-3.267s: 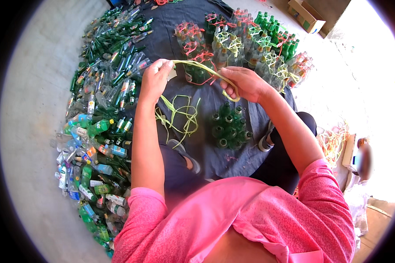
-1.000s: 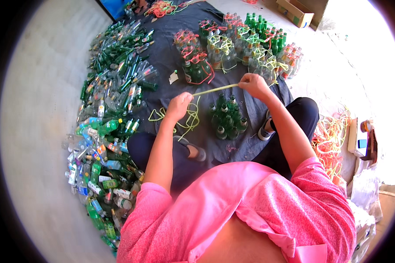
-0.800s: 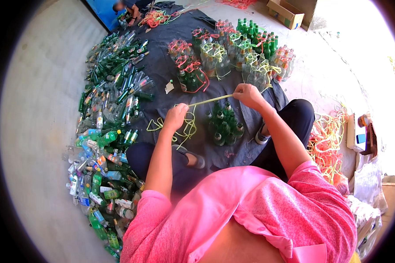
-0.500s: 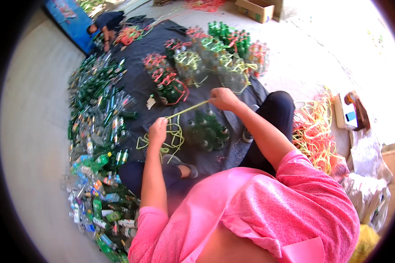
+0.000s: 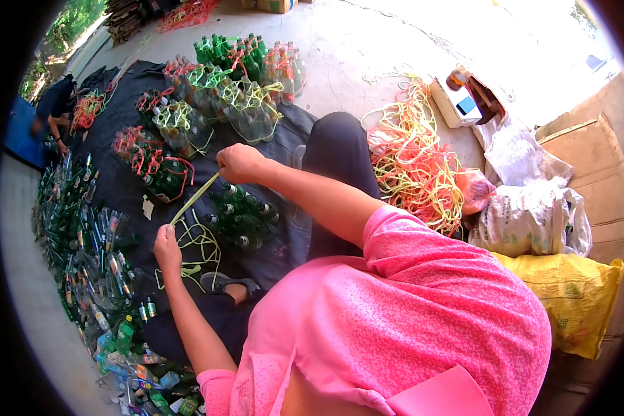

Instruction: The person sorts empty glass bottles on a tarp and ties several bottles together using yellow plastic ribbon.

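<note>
Between my two hands a yellow-green plastic strap (image 5: 195, 198) is pulled taut. My left hand (image 5: 167, 248) is closed on its lower end, and the slack hangs below in loose loops over the dark sheet. The other end is gripped in my right hand (image 5: 240, 163), higher and farther right. Just below my right forearm a cluster of green glass bottles (image 5: 241, 218) stands on the sheet, between my legs. Farther off are bundles of bottles tied with straps, among them clear ones with yellow ties (image 5: 249, 114) and dark green ones with red ties (image 5: 163, 177).
Loose bottles (image 5: 90, 243) lie heaped along the left. A tangled pile of red and yellow straps (image 5: 419, 166) lies to the right, near a white box (image 5: 456, 102), white sacks (image 5: 523, 218) and a yellow sack (image 5: 568, 295). At far left another person (image 5: 54, 111) bends over the heap.
My view has swung to the right, so the scene sits farther left. Both hands still hold the strap, which now slants more steeply between them.
</note>
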Tool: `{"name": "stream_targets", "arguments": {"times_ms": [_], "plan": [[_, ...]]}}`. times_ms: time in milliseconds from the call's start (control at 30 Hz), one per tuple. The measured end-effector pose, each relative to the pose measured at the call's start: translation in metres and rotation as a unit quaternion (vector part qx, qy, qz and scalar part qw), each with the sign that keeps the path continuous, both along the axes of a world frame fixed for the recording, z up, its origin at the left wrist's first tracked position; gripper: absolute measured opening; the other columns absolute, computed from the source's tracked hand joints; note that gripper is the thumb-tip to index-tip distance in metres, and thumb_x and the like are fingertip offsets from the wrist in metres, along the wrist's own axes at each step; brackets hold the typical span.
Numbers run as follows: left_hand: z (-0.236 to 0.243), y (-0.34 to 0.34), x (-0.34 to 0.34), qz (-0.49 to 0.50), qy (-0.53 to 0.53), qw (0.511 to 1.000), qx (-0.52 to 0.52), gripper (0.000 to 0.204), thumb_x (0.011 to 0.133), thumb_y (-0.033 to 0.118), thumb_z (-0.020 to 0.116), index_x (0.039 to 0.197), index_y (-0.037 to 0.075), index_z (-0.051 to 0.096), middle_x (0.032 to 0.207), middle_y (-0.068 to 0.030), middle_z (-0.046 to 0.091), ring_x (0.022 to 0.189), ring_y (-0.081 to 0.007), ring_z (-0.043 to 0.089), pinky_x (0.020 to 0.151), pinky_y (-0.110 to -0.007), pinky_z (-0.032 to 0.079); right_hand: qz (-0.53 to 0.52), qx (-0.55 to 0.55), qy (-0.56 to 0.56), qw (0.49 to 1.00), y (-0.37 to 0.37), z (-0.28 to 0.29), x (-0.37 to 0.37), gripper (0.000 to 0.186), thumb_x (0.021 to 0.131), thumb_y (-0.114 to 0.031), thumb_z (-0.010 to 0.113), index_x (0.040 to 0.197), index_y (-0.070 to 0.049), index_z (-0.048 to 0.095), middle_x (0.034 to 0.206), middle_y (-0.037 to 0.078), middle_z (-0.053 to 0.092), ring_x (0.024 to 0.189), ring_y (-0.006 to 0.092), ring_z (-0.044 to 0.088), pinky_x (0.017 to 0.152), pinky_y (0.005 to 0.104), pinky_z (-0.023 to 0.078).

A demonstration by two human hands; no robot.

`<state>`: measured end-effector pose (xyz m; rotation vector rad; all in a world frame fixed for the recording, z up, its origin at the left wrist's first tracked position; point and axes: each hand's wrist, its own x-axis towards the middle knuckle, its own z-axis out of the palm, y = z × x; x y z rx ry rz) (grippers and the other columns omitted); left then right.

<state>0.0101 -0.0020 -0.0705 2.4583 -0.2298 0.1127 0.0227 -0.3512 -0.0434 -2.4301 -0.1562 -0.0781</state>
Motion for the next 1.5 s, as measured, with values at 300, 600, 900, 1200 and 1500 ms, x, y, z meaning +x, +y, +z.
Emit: {"name": "stream_targets", "arguments": {"times_ms": [300, 600, 900, 1200, 1500], "plan": [[0.011, -0.005, -0.004, 0.003, -0.006, 1.0, -0.015, 0.034, 0.106, 0.03, 0.053, 0.114, 0.001, 0.068, 0.104, -0.0225, 0.071, 0.098, -0.0389, 0.07, 0.086, -0.042, 0.052, 0.02, 0.018, 0.033, 0.999, 0.01, 0.0, 0.006, 0.023, 0.081, -0.026, 0.066, 0.093, -0.008, 0.074, 0.093, 0.018, 0.075, 0.092, 0.041, 0.071, 0.082, 0.0497, 0.058], [0.014, -0.013, -0.002, 0.006, -0.042, 0.999, -0.02, 0.034, 0.104, 0.034, 0.053, 0.107, 0.003, 0.069, 0.097, -0.0251, 0.069, 0.095, -0.0469, 0.066, 0.08, -0.05, 0.051, 0.021, 0.046, 0.017, 0.999, -0.003, 0.008, 0.003, 0.027, 0.085, -0.032, 0.069, 0.094, -0.007, 0.075, 0.089, 0.019, 0.074, 0.087, 0.0407, 0.071, 0.081, 0.0487, 0.057], [0.002, -0.003, -0.005, 0.028, -0.018, 0.999, 0.006, 0.029, 0.103, 0.032, 0.055, 0.107, 0.007, 0.07, 0.098, -0.0232, 0.072, 0.096, -0.0463, 0.067, 0.083, -0.053, 0.052, 0.047, 0.041, 0.016, 0.998, 0.008, -0.002, 0.007, 0.029, 0.087, -0.03, 0.067, 0.094, -0.002, 0.073, 0.09, 0.023, 0.073, 0.088, 0.0427, 0.07, 0.08, 0.0493, 0.055], [-0.002, -0.003, -0.002, 0.029, -0.013, 0.999, 0.004, 0.031, 0.102, 0.032, 0.056, 0.105, 0.004, 0.07, 0.095, -0.023, 0.071, 0.093, -0.0446, 0.068, 0.081, -0.049, 0.052, 0.048, 0.03, 0.008, 0.998, 0.006, -0.011, 0.011, 0.032, 0.088, -0.032, 0.067, 0.091, -0.001, 0.071, 0.088, 0.024, 0.072, 0.087, 0.044, 0.069, 0.079, 0.0504, 0.054], [0.015, -0.009, -0.013, 0.018, -0.014, 1.0, -0.012, 0.033, 0.103, 0.033, 0.052, 0.099, 0.002, 0.065, 0.097, -0.0268, 0.069, 0.095, -0.0497, 0.064, 0.081, -0.056, 0.05, 0.045, 0.046, 0.034, 0.997, 0.008, 0.006, 0.001, 0.03, 0.089, -0.03, 0.069, 0.094, -0.001, 0.074, 0.085, 0.022, 0.072, 0.086, 0.0377, 0.073, 0.078, 0.0458, 0.055]]}}
